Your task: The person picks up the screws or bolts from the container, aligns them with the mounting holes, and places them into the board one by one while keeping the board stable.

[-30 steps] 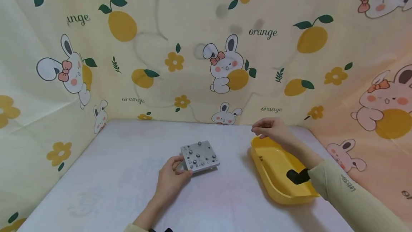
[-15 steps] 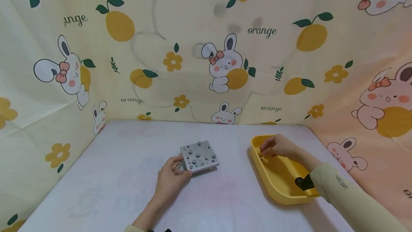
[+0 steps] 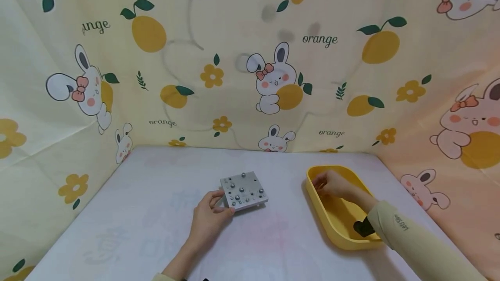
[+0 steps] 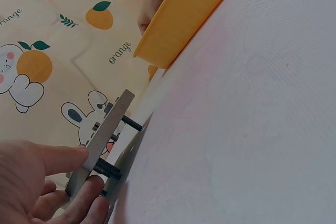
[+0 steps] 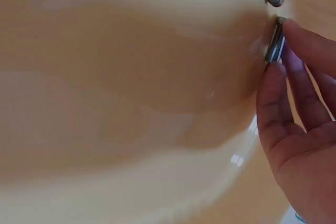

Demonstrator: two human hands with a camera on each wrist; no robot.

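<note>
Right hand now dipping lower into yellow tray than before, pinching metal screw; left hand still gripping screw-studded metal plate on desk.

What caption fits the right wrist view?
Right hand fingertips pinch a small metal screw inside the yellow tray.
</note>
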